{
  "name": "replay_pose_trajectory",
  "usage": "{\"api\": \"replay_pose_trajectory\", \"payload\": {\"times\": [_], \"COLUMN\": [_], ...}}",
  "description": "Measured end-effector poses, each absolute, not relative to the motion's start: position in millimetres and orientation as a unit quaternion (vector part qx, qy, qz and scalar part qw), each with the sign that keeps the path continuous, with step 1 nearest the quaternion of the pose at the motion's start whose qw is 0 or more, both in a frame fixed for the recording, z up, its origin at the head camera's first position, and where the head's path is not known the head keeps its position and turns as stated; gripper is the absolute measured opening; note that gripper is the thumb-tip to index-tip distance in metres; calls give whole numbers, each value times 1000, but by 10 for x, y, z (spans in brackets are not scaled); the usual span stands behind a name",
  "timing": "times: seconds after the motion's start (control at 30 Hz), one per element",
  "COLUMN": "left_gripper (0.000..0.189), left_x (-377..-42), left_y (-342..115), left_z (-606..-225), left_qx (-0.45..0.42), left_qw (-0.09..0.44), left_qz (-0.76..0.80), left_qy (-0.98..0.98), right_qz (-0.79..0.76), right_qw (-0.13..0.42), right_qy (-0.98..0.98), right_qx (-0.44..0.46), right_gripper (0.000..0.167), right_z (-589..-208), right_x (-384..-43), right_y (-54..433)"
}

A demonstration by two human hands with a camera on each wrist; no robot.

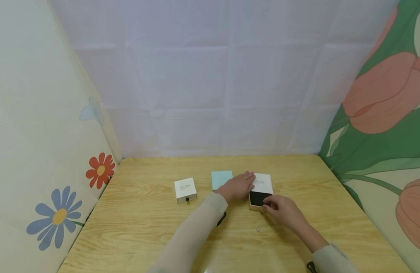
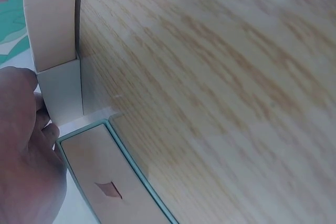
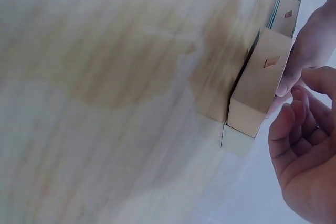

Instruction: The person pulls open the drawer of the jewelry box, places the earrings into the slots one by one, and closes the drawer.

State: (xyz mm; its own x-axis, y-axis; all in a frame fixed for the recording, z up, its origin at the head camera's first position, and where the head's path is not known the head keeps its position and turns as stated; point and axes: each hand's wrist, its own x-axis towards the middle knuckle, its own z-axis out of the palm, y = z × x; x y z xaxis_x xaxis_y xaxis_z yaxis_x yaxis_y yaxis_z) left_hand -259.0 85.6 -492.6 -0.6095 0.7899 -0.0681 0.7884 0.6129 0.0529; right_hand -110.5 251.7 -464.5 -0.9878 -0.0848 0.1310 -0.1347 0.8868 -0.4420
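A white drawer box (image 1: 263,182) stands upright at right of centre, its beige-fronted drawer (image 3: 257,85) slid out towards me. Black lining (image 1: 256,198) shows inside the drawer. My left hand (image 1: 239,185) rests against the left side and upper edge of the box, fingers pointing away from me. Over the drawer's right front corner is my right hand (image 1: 285,212), fingers bent and tips at the black lining; I cannot tell whether they pinch anything. On the table in front of the drawer lies a small shiny piece (image 1: 258,229).
A light teal box (image 1: 221,179) sits left of the drawer box, partly behind my left hand; its beige drawer front (image 2: 110,171) faces me. Further left is another white box (image 1: 185,189) with a dark pull tab. The wooden table (image 1: 135,212) meets a white cloth backdrop (image 1: 210,113).
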Motion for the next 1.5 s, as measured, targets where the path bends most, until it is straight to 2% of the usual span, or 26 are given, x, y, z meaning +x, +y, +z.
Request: {"api": "replay_pose_trajectory", "payload": {"times": [0.33, 0.83, 1.33, 1.5], "left_gripper": [55, 56, 56, 56], "left_x": [-2607, -2597, -2562, -2573], "left_y": [864, 859, 839, 845], "left_z": [-4947, -4947, -4912, -4930], "left_qx": [440, 435, 432, 433], "left_qw": [36, 44, 44, 41], "left_qz": [7, 13, 15, 15], "left_qy": [897, 899, 901, 900], "right_qz": [255, 288, 296, 299], "right_qw": [50, 36, -32, -32], "right_qy": [-965, -955, -947, -942], "right_qx": [47, 54, 120, 153], "right_gripper": [25, 23, 47, 51], "right_z": [-4679, -4730, -4814, -4823], "right_x": [-1007, -935, -886, -885], "right_y": [2502, 2475, 2525, 2533]}}
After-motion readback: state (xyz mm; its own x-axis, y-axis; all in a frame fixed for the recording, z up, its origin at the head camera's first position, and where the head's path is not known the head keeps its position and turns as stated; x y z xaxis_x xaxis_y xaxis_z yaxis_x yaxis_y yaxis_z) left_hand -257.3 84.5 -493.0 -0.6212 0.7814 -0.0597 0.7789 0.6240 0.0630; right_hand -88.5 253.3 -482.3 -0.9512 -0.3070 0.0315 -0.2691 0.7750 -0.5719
